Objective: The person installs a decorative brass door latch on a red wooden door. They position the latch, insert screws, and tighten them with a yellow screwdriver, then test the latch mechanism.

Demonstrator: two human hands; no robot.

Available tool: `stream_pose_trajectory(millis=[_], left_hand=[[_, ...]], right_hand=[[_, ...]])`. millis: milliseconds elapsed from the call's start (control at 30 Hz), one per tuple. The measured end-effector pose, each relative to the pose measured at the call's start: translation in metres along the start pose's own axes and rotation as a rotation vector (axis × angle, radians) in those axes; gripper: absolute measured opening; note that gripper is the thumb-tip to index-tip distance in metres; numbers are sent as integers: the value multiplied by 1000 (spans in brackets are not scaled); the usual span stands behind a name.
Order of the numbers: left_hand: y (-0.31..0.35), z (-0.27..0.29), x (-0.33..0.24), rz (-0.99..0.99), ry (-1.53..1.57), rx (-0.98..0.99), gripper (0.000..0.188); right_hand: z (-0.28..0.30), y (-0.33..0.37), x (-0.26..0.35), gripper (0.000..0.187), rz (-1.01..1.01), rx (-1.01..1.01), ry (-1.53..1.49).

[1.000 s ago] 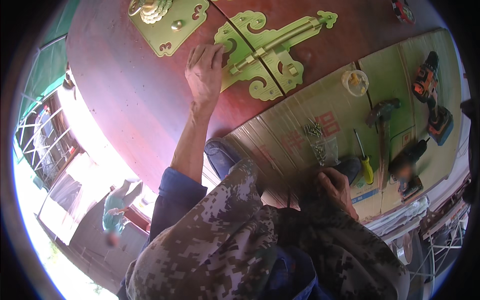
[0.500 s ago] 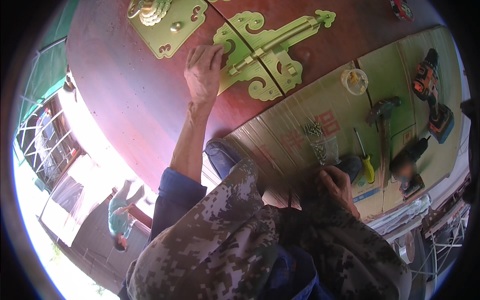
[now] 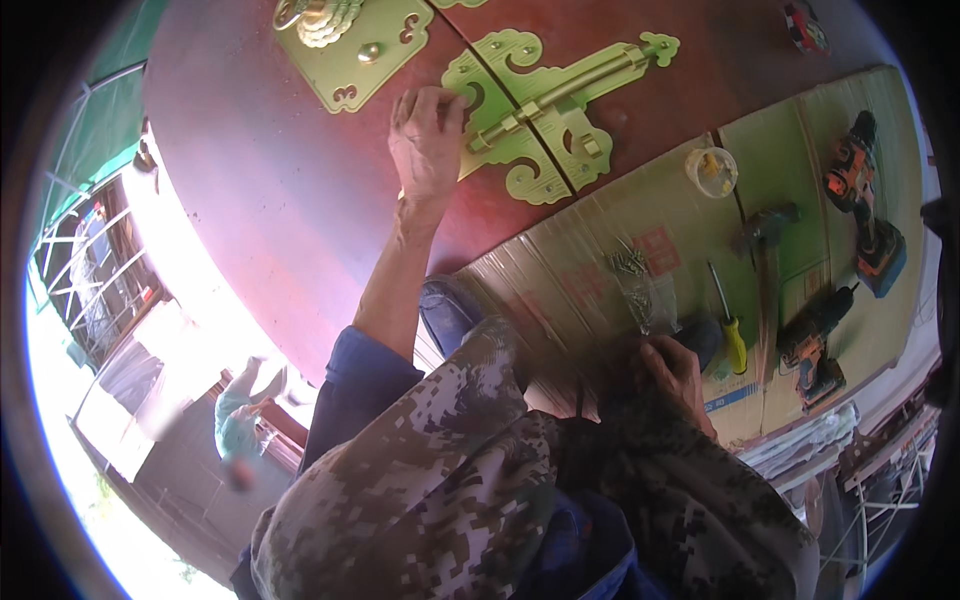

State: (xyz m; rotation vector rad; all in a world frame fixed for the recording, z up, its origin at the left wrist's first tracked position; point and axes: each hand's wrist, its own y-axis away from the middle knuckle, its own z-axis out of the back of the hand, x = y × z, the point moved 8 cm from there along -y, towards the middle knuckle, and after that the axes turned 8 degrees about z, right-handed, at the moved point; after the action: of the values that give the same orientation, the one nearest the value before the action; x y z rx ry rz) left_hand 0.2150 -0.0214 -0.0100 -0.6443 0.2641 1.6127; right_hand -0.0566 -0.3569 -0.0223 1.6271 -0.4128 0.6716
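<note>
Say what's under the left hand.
Red-brown panel and a gold-coloured latch show around the left hand; whatever lies directly beneath it is covered.

- Left hand (image 3: 428,140): fingers bent together at the left edge of a brass slide-bolt latch (image 3: 560,98); whether they pinch anything is hidden.
- The latch spans a dark seam in a reddish-brown wooden surface (image 3: 270,190); an ornate brass plate (image 3: 345,70) with a ring handle (image 3: 290,12) lies near.
- Right hand (image 3: 677,378): low by the camouflage trousers (image 3: 420,430), near the right shoe (image 3: 702,340).
- On flattened cardboard (image 3: 560,250): clear cup (image 3: 711,172), small screws (image 3: 628,262), plastic bag (image 3: 657,305), yellow-handled screwdriver (image 3: 735,335), hammer (image 3: 767,290), two cordless drills (image 3: 850,180).
- Far left, another person (image 3: 238,425) in a teal top.
</note>
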Motion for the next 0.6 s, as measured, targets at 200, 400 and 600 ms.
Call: stream_pose_trajectory(millis=[200, 400, 600], left_hand=[[6, -3, 5, -79, -41, -86, 8], [9, -18, 21, 49, 98, -95, 9], [14, -12, 18, 97, 127, -78, 19]], right_hand=[[-16, 6, 23, 32, 80, -77, 242], [-17, 4, 35, 36, 143, -27, 355], [-9, 5, 34, 36, 143, -43, 401]])
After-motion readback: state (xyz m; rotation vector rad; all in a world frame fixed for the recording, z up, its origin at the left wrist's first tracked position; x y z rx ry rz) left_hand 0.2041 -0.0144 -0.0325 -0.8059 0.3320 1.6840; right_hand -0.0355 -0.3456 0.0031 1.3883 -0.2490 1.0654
